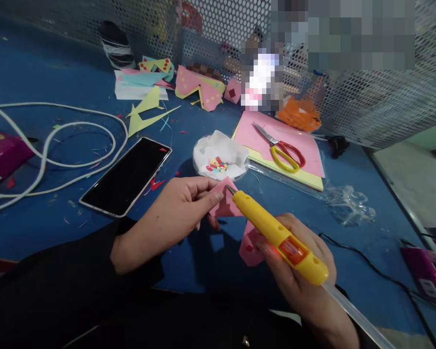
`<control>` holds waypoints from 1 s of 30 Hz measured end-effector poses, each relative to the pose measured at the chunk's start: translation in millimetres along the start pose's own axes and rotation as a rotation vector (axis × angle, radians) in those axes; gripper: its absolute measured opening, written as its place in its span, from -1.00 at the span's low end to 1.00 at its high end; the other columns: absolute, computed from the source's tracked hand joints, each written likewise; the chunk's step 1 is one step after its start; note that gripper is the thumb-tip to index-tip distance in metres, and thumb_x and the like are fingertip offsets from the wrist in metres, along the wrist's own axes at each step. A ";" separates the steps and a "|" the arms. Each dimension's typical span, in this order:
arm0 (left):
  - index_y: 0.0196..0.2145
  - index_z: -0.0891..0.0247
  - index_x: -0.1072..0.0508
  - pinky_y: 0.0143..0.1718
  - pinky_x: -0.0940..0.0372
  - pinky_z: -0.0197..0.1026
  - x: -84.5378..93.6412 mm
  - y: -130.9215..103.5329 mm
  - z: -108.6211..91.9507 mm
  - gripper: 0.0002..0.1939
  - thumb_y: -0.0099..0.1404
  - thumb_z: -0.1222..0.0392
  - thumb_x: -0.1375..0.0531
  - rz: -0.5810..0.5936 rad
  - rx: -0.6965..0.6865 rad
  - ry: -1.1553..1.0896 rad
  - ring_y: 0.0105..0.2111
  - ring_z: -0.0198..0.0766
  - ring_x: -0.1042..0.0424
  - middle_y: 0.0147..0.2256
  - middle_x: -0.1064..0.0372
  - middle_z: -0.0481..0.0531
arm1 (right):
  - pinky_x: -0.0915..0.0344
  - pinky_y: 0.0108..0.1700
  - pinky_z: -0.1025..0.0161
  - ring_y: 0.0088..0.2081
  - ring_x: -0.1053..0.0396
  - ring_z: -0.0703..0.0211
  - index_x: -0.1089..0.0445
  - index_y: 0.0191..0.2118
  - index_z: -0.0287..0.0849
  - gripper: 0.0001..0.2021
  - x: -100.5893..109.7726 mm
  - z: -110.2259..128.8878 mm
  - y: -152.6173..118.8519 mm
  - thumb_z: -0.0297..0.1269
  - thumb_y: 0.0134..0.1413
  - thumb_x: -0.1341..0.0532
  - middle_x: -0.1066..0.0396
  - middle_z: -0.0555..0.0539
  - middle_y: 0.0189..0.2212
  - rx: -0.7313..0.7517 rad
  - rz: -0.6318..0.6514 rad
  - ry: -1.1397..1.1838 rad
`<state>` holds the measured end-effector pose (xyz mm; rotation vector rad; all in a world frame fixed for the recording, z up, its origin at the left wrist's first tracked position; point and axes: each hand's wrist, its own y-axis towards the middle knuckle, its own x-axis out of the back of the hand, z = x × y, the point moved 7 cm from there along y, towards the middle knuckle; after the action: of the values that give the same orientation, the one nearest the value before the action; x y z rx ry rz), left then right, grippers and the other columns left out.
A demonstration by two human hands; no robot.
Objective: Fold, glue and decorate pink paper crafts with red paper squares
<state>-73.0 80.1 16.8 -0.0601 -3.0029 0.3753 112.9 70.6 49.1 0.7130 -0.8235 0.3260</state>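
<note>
Between the thumb and fingers of my left hand (pixel 181 213) is a folded piece of pink paper (pixel 227 206). My right hand (pixel 305 271) is wrapped round a yellow hot glue gun (pixel 272 230) with a clear glue stick (pixel 352 312) coming out of its back. The metal nozzle (pixel 230 189) meets the pink paper near my left thumb. Under the glue gun, by my right fingers, shows another pink paper piece (pixel 250 247) with a small red diamond. Just beyond my hands sits a small dish (pixel 221 145) lined with white paper, holding tiny coloured paper bits (pixel 218 165).
Scissors (pixel 279 150) with red and yellow handles lie on pink and yellow paper sheets (pixel 250 128). A phone (pixel 129 174) and a looped white cable (pixel 83 123) are at left. Paper cut-outs (pixel 201 89) stand along the mesh partition (pixel 210 24). A black cord (pixel 370 266) runs at right.
</note>
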 end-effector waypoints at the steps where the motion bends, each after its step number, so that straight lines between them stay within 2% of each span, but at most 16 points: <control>1: -0.17 0.28 -0.58 -0.61 -0.07 -0.39 0.3 -0.1 0.2 -0.64 0.38 -0.07 -0.18 -0.001 0.002 0.000 -0.61 -0.41 -0.24 -0.59 -0.41 -0.07 | -0.22 -0.44 0.33 -0.49 -0.31 0.34 -0.34 -0.29 -0.12 -0.83 -0.1 0.0 0.1 -0.15 0.26 -0.23 -0.35 0.08 -0.46 -0.003 0.003 0.003; 8: -0.13 0.24 -0.58 -0.60 -0.07 -0.35 0.2 -1.5 0.9 -0.58 0.32 -0.16 -0.20 -0.008 0.030 0.021 -0.62 -0.37 -0.21 -0.58 -0.42 -0.06 | -0.22 -0.45 0.31 -0.49 -0.31 0.33 -0.34 -0.32 -0.13 -0.84 -0.1 0.1 1.1 -0.19 0.25 -0.23 -0.35 0.07 -0.48 -0.027 0.019 0.037; 30: -0.24 0.23 -0.55 -0.60 -0.06 -0.34 -0.3 -1.0 0.3 -0.67 0.39 -0.07 -0.14 0.000 0.007 0.034 -0.61 -0.38 -0.22 -0.57 -0.42 -0.05 | -0.23 -0.52 0.20 -0.52 -0.31 0.20 -0.30 -0.32 -0.06 -0.87 -0.9 -1.3 -1.6 -0.19 0.25 -0.21 -0.35 -0.01 -0.49 -0.070 0.012 0.040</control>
<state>-72.8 79.1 16.7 -0.0651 -2.9682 0.3808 113.8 70.3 47.1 0.6352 -0.7979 0.3195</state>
